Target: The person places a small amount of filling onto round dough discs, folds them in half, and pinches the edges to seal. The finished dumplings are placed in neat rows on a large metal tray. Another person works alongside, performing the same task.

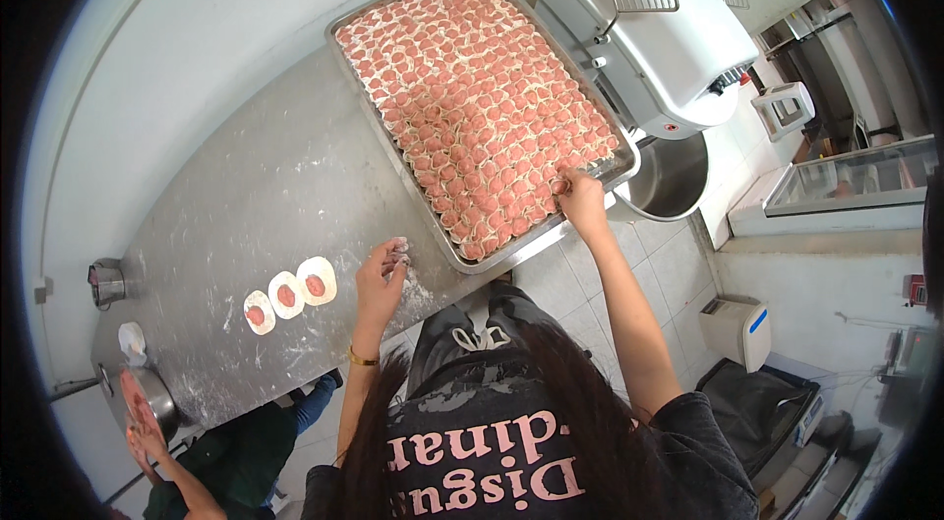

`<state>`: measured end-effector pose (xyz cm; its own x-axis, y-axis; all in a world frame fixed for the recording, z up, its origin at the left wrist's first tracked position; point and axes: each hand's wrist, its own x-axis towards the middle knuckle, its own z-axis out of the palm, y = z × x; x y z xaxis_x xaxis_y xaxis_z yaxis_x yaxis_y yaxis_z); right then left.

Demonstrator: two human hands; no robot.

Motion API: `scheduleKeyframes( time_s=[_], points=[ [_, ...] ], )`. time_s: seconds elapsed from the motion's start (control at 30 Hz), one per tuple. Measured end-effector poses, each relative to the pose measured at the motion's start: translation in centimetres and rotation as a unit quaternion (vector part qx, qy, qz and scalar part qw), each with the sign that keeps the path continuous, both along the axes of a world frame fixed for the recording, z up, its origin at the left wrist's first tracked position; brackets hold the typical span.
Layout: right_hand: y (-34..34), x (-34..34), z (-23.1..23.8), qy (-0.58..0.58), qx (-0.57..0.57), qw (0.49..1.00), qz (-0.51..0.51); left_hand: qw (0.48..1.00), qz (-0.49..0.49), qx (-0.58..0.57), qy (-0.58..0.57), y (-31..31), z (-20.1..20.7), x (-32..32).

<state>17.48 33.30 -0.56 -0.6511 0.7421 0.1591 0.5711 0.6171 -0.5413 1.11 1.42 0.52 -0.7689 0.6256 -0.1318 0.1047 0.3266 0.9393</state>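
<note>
A large metal tray (388, 148) holds dense rows of small open-topped dumplings (482, 97) with pink filling. My right hand (582, 198) reaches over its near right edge, thumb and fingers pinched around a dumpling that they mostly hide. Left of the tray, my left hand (382, 274) hovers over the steel table, its floury fingers loosely bent and apart, with nothing seen in it. Three pale round wrappers (325, 273) lie in a slanting row to its left, each topped with a lump of pink filling (315, 286).
Flour dusts the steel table (226, 196). At its left end, a co-worker's hands (147, 441) work at a metal bowl (160, 402) of pink filling. A metal cup (105, 284) stands nearby. Beyond the tray are a white mixer (644, 38) and its steel bowl (678, 176).
</note>
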Motion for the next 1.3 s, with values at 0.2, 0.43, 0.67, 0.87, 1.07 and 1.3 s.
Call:
scheduleKeyframes(
  time_s=[0.2,0.43,0.67,0.87,1.07,1.3],
  points=[
    [0.6,0.3,-0.3,-0.026,-0.047,0.998,0.027,1.000,-0.007,-0.002,-0.001,-0.2,-0.2,0.7],
    [1.2,-0.1,0.0,-0.070,-0.054,0.996,-0.012,0.999,-0.023,-0.016,0.025,-0.1,0.0,1.0],
    [0.9,-0.5,0.0,-0.062,-0.065,0.996,-0.009,0.999,-0.021,-0.024,0.029,-0.7,-0.3,1.2],
    [2.2,-0.2,0.9,-0.130,-0.167,0.976,-0.044,0.998,-0.032,-0.017,0.043,-1.1,-0.8,1.1],
    [4.8,-0.8,-2.5,-0.055,-0.398,0.910,-0.099,0.998,-0.025,-0.034,0.049,-1.9,-1.1,1.1],
    [5.8,-0.3,-2.8,-0.077,-0.336,0.934,-0.097,0.996,-0.025,-0.041,0.072,-3.3,-1.3,0.7]
  ],
)
